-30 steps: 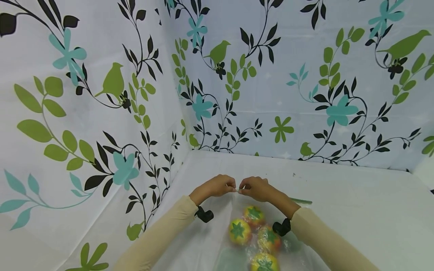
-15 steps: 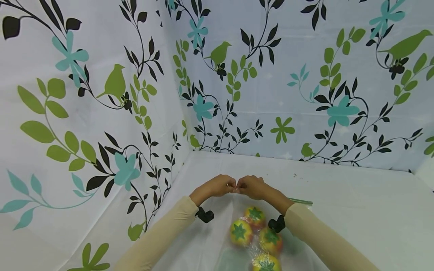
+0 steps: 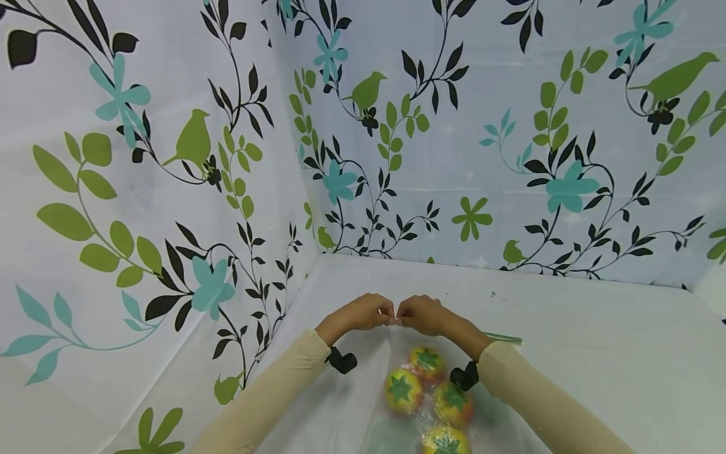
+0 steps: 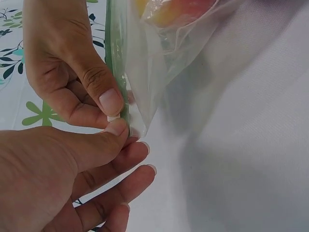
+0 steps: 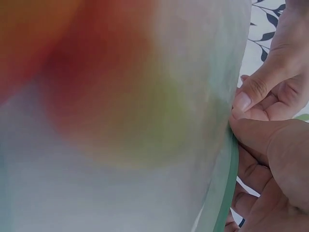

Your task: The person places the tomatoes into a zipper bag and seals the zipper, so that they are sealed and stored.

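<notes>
Both hands meet at the corner of a clear plastic zip bag [image 3: 388, 435] with a green zip strip [image 4: 115, 53]. My left hand [image 3: 363, 313] pinches the strip's end between thumb and index finger; its other fingers are spread in the left wrist view. Right beside it, thumb and curled index of my right hand [image 3: 422, 315] pinch the same edge, with a small white piece [image 4: 113, 117] at the fingertips. Inside the bag lie several yellow-orange round fruits [image 3: 404, 389] with green star-shaped tops. Up close, one fruit [image 5: 120, 96] is blurred in the right wrist view.
A white cloth [image 3: 595, 353] covers the table under the bag. Patterned sheets with leaves and birds hang at the left [image 3: 170, 189] and back [image 3: 454, 145]. The strip's far end [image 3: 505, 338] shows beyond the right forearm. Black wrist cameras [image 3: 342, 360] sit on both wrists.
My right hand has come slightly left, closing the small gap to the left hand. The fruits in the bag have shifted slightly right in view. The left hand has hardly moved.
</notes>
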A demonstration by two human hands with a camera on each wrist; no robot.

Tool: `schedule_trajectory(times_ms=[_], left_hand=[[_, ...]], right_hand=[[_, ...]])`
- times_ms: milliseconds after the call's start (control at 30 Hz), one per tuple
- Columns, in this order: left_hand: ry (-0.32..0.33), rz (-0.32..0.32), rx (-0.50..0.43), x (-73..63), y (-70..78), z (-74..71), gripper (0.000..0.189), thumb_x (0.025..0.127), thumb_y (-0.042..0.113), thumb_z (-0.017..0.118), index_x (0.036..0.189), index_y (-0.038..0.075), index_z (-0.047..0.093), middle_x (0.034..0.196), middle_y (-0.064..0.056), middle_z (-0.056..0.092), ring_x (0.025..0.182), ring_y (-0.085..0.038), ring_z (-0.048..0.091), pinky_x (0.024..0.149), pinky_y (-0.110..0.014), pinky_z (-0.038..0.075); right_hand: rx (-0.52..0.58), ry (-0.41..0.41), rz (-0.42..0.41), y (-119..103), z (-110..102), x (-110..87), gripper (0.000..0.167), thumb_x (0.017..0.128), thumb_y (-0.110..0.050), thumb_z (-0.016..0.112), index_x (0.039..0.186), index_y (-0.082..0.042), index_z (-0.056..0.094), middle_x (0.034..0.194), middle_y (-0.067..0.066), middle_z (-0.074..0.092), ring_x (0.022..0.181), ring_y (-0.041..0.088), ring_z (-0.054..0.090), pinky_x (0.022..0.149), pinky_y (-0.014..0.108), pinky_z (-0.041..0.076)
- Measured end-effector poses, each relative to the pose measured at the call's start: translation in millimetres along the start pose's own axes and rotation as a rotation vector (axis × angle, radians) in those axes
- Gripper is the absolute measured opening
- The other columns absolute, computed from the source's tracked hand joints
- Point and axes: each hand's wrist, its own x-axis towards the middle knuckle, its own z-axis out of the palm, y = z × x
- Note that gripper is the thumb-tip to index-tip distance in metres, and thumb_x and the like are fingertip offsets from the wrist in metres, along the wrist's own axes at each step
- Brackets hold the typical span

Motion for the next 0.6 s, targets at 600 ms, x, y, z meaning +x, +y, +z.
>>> schedule_trajectory(times_ms=[600], left_hand=[[-0.023, 0.008, -0.006, 0.4, -5.8, 0.4, 0.012, 0.103, 0.016, 0.07, 0.095, 0.009, 0.074, 0.089, 0.005, 0.068, 0.077, -0.009, 0.055, 0.068, -0.026, 0.045]], right_hand=[[0.02, -0.049, 0.003, 9.3, -7.7, -5.0, 0.009, 0.102, -0.016, 0.071, 0.097, -0.012, 0.078, 0.087, -0.004, 0.071, 0.077, 0.009, 0.058, 0.071, 0.035, 0.047]])
